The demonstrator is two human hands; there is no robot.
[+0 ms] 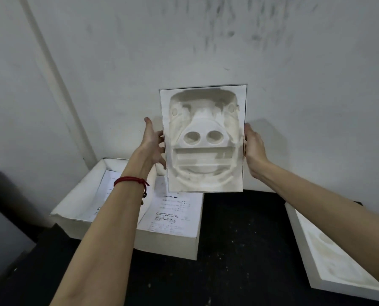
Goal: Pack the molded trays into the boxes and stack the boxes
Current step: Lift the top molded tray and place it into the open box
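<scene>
I hold a white molded tray (pixel 202 140) upright in the air, its hollow side facing me, with two round recesses and ribbed cavities. My left hand (pixel 153 143) grips its left edge and my right hand (pixel 253 149) grips its right edge. Below and behind it, two white boxes sit side by side on the dark table: an open one (pixel 82 195) at the left and one (pixel 173 235) with a printed sheet on top beside it. At the right edge, another white box (pixel 312 257) holds a molded tray (pixel 336 261).
A scuffed white wall (pixel 184 40) rises right behind the boxes. The dark, speckled table top (pixel 239 250) spreads between the boxes. A grey surface (pixel 3 235) lies at the far left. A red cord bracelet (pixel 131 181) circles my left wrist.
</scene>
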